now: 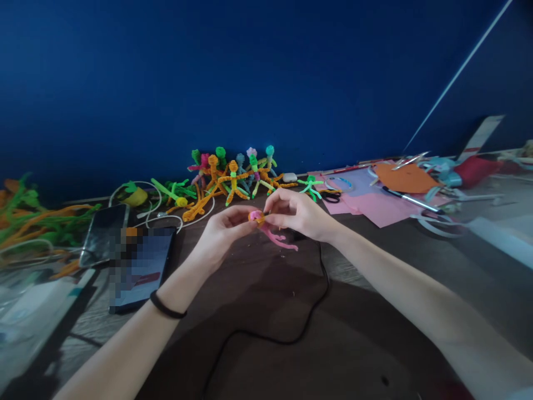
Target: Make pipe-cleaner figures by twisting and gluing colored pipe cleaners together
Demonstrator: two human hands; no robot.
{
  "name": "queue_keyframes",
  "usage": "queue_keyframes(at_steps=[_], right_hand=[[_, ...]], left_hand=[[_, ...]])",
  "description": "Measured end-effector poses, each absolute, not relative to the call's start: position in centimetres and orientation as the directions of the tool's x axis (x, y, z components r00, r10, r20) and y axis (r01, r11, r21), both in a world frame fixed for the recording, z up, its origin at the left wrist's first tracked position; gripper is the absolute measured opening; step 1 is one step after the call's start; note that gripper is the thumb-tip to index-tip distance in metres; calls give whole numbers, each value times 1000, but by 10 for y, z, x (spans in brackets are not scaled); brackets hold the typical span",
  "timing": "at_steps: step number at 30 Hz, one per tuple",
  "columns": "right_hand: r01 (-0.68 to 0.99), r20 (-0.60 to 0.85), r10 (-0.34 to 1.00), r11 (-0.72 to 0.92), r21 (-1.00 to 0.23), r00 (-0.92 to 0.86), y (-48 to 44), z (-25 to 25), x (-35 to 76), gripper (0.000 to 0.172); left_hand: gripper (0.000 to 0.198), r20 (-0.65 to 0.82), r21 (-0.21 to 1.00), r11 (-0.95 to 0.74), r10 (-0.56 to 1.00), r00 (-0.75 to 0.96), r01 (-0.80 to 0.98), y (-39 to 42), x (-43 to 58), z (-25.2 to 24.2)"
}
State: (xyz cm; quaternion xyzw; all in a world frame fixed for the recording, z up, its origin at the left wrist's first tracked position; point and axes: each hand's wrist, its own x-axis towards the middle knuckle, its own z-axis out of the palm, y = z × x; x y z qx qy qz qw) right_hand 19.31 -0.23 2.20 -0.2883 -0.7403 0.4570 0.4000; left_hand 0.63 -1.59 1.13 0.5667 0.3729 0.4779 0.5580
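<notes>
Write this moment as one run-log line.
left hand: holds pink pipe-cleaner figure | right hand: pinches same figure | behind: coloured figures

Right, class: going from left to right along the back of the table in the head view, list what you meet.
Loose orange and green pipe cleaners → dark phone → row of pipe-cleaner figures → scissors → orange paper.

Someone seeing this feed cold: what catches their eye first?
The left hand and right hand meet mid-frame, pinching a pink pipe-cleaner figure by its orange-and-pink head. Behind them a bright cluster of pipe-cleaner figures sits along the blue wall, with pink paper sheets to its right.
</notes>
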Motion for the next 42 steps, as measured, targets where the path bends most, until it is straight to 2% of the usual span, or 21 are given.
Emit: queue_keyframes(at_steps=[18, 23, 28, 32, 36, 42], right_hand=[[139, 323, 737, 489, -861, -594, -3, 26, 196, 14], [131, 299, 715, 479, -868, -632, -4, 25, 197, 14], [132, 296, 732, 465, -876, -613, -8, 26, 194, 9], [162, 306, 744, 483, -861, -594, -9, 27, 193, 12], [162, 316, 745, 491, -856, -587, -8, 26, 193, 12], [198, 321, 764, 499, -843, -559, -8, 25, 191, 12]], left_hand=[[16, 7, 1000, -5, 908, 419, -6, -17, -1, 21], [20, -6, 991, 66, 887, 461, -112, -15, 0, 17], [17, 39, 972, 67, 898, 438, -225, -15, 4, 13], [14, 11, 975, 82, 911, 413, -208, -15, 5, 11], [20, -30, 974, 109, 928, 371, -196, -16, 6, 11], [27, -14, 983, 70, 951, 309, -170, -19, 12, 14]])
